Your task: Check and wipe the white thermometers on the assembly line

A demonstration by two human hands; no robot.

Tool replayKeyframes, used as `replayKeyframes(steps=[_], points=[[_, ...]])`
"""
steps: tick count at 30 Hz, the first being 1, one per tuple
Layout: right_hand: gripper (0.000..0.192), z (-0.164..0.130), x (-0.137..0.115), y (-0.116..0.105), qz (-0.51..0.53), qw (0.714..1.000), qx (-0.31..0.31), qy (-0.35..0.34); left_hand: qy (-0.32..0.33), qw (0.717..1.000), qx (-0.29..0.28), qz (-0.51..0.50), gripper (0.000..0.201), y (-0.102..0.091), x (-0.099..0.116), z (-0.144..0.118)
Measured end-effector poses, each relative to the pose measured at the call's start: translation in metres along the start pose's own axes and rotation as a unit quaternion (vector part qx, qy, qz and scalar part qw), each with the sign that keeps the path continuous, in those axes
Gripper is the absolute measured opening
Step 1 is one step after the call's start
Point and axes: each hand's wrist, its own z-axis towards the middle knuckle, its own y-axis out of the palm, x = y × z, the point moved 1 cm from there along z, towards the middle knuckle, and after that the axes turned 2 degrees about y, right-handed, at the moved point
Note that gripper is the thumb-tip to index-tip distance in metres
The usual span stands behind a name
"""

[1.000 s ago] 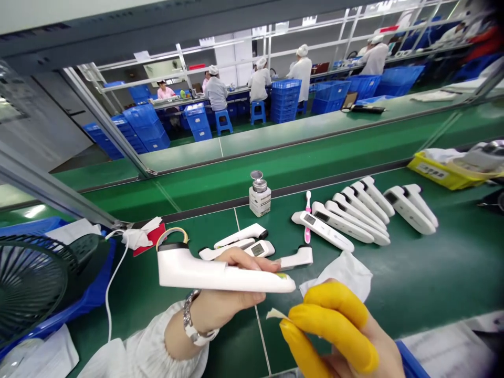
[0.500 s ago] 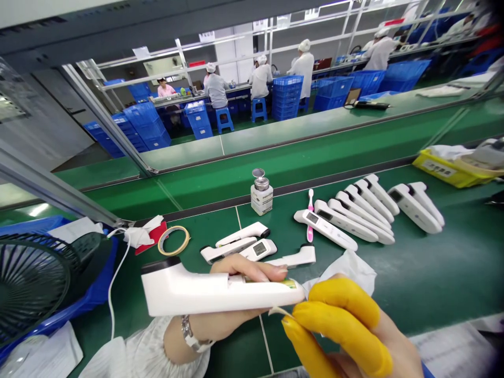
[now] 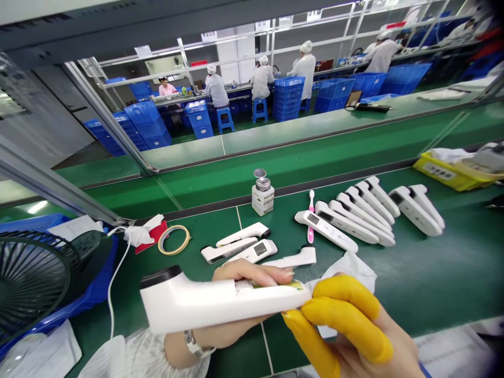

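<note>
Two hands meet on one thermometer (image 3: 220, 302): your left hand (image 3: 240, 294) has its grip closed around the white body, holding it level above the counter (image 3: 433, 278), black tip pointing left. Your right hand (image 3: 346, 325), in yellow finger cots, has its fingertips pinched against the butt end, where a small label shows. Keep the left grip firm and the body steady so the right fingers can press evenly at that end; it looks like delicate work, so avoid twisting. A white wipe (image 3: 350, 265) lies just behind your right hand, more thermometers (image 3: 354, 215) lie farther back, and a tape roll (image 3: 174, 239) to the left.
</note>
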Motion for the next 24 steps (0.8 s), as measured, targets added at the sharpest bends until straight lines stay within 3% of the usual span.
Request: replayKeyframes(steps=[3,10,13,15,17,20,22,24], points=[[0.008,-0.004,0.006,0.0,-0.02,1.0,0.003,-0.003,-0.035,0.999,-0.011,0.018,0.031,0.001,0.001,0.001],[0.027,0.004,0.022,0.002,-0.022,0.999,-0.022,0.014,-0.046,0.998,-0.013,0.049,0.032,0.0,-0.005,-0.001],[0.037,0.007,0.03,0.005,0.033,0.992,-0.06,0.108,-0.064,0.996,-0.023,0.049,0.032,-0.002,-0.009,-0.001],[0.043,0.006,0.036,0.011,0.105,0.965,-0.098,0.217,-0.074,0.996,-0.028,0.03,0.032,-0.003,-0.012,-0.001],[0.045,0.002,0.041,0.018,0.221,0.915,-0.135,0.308,-0.083,0.996,-0.033,-0.025,0.028,-0.002,-0.017,0.001],[0.04,-0.009,0.046,0.03,0.371,0.837,-0.152,0.371,-0.113,0.983,-0.007,-0.141,0.019,0.001,-0.025,0.005],[0.039,-0.017,0.051,0.035,0.406,0.813,-0.134,0.394,-0.149,0.969,0.034,-0.196,0.02,0.003,-0.029,0.007],[0.039,-0.024,0.057,0.034,0.406,0.812,-0.104,0.406,-0.179,0.954,0.071,-0.231,0.024,0.004,-0.03,0.009]])
